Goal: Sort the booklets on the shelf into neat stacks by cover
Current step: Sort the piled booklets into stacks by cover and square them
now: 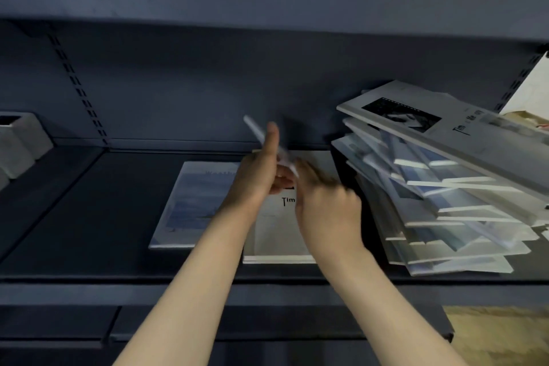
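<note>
Dark metal shelf (89, 217) bears flat booklets (193, 202) beside messy pile (445, 187)

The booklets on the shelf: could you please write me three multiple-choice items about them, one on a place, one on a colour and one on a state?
1. Where is the untidy pile of booklets on the shelf?
A. At its right end
B. At its left end
C. On the board above

2. What colour is the cover of the flat booklet left of the arms?
A. Red
B. Bluish
C. Yellow

3. How is the thin booklet between the hands placed?
A. Lying flat on the shelf
B. Held up off the shelf, tilted
C. Tucked into the pile

Answers:
1 A: the fanned, leaning pile sits at the right.
2 B: its cover shows a pale blue picture.
3 B: the left hand has it in its grip, edge-on and blurred, above the white booklet; the right hand is close beside it.
</note>
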Available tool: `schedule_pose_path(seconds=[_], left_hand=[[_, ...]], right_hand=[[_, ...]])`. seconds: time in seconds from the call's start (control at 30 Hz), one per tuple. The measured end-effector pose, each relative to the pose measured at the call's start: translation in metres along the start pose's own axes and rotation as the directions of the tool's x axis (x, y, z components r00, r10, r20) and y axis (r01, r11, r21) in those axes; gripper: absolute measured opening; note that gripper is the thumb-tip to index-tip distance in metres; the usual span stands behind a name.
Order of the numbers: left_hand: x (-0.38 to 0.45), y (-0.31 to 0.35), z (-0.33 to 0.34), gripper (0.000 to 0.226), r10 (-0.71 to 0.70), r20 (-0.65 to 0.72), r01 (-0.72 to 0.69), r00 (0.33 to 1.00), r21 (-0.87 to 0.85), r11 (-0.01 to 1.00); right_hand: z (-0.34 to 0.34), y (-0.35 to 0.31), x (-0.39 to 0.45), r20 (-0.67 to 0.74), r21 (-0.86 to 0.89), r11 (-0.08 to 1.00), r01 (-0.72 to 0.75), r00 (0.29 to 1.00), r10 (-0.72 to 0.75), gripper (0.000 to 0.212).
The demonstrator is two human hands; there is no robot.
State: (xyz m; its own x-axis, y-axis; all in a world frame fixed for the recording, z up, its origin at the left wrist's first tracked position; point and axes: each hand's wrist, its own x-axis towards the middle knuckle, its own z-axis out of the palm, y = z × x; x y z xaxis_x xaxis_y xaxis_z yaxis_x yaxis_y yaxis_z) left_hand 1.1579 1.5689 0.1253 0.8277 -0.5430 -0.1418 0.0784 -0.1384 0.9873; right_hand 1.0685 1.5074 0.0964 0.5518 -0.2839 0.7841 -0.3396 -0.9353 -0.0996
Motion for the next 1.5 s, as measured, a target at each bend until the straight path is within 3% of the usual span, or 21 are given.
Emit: schedule_pose_path(seconds=[0.1,0.27,0.33,0.43,0.6,0.67,0.77,0.87,1.07,1.23,1.5], left_hand=[[0.008,-0.008,0.000,0.046,0.042,-0.130,-0.016,0.991,0.196,0.980],[0.015,-0.026,-0.012,0.022,-0.002,-0.129,0.032,0.992,0.231,0.973],[0.016,-0.029,-0.022,0.019,-0.001,-0.154,0.033,0.988,0.208,0.978],[0.022,-0.030,-0.047,0.013,0.048,-0.207,-0.005,0.977,0.203,0.979],[0.039,-0.028,-0.108,0.024,0.116,-0.264,-0.041,0.957,0.275,0.960],[0.037,-0.029,-0.128,0.028,0.110,-0.268,-0.027,0.957,0.296,0.955],[0.032,-0.038,-0.148,0.024,0.096,-0.266,0.007,0.959,0.360,0.933],[0.031,-0.053,-0.156,0.025,0.073,-0.257,0.046,0.964,0.428,0.902],[0.038,-0.080,-0.162,0.051,0.049,-0.301,0.101,0.952,0.463,0.880],[0.040,-0.088,-0.163,0.031,0.113,-0.297,0.096,0.948,0.606,0.790],[0.046,-0.091,-0.152,0.036,0.212,-0.306,0.109,0.928,0.770,0.629]], right_hand=[[0.005,-0.005,-0.013,0.075,0.035,0.998,0.045,0.996,-0.047,0.021],[0.005,-0.012,-0.024,0.252,0.142,0.987,0.077,0.961,-0.112,0.021],[-0.001,-0.011,-0.023,0.351,0.247,0.963,0.104,0.917,-0.189,0.031],[-0.002,0.000,-0.021,0.414,0.325,0.946,0.023,0.896,-0.164,0.053],[0.026,0.029,-0.027,0.482,0.125,0.991,-0.048,0.876,-0.018,0.041],[0.037,0.038,-0.031,0.532,0.094,0.994,-0.060,0.847,0.001,0.043],[0.047,0.044,-0.037,0.535,0.057,0.994,-0.095,0.843,0.050,0.028],[0.052,0.041,-0.038,0.547,0.072,0.993,-0.095,0.836,0.040,0.033],[0.055,0.030,-0.034,0.596,0.127,0.988,-0.093,0.803,-0.002,0.030],[0.059,0.026,-0.037,0.597,0.160,0.982,-0.103,0.802,-0.013,0.029],[0.060,0.025,-0.040,0.610,0.156,0.979,-0.131,0.792,0.008,0.028]])
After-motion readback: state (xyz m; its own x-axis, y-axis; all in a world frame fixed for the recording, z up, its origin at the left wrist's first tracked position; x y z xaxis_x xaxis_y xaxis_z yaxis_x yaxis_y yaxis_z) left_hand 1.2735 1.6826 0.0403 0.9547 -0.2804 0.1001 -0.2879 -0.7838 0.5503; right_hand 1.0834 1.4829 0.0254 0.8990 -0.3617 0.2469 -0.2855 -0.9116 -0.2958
